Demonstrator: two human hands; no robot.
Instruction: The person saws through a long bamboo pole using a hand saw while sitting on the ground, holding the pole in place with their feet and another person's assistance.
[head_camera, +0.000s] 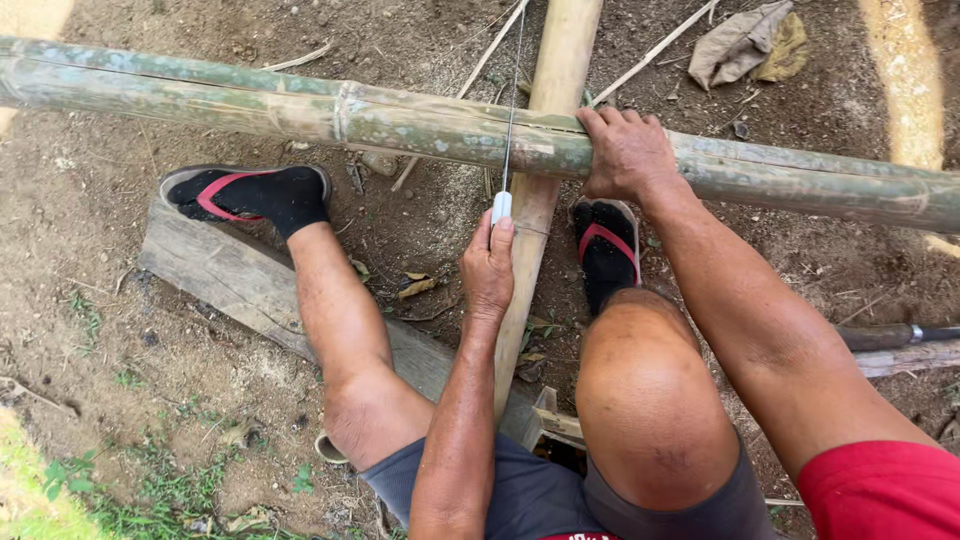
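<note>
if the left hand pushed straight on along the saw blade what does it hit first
Most likely the green bamboo pole. The left hand grips the thin saw, whose blade crosses that pole just ahead.
</note>
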